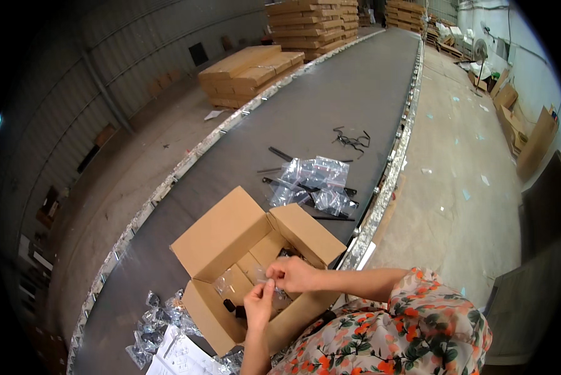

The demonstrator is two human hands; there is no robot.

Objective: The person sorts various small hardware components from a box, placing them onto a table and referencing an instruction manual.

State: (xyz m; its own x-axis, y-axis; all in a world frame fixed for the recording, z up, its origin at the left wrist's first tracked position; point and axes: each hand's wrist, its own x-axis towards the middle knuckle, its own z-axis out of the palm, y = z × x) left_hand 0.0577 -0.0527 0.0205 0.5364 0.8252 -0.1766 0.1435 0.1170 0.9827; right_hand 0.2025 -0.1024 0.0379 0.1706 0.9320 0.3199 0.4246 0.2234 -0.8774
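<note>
An open cardboard box [221, 228] stands on the dark conveyor belt [349, 94] with its flaps spread. Above its opening, my left hand [259, 306] and my right hand [293, 275] are close together, fingertips pinched. Between them is what looks like a small clear plastic bag [277, 294], partly covered by the fingers; its contents are too small to make out. Inside the box lie black parts [230, 305] and another clear bag [225, 282] against the left wall. My hands hide part of the inside.
Beyond the box lie clear bags of hardware [318, 175] over black rods, and farther on bent black wire pieces [353, 139]. At the near left are bagged parts [149, 328] and printed sheets [183, 356]. Stacked flat cartons [246, 75] stand left of the belt.
</note>
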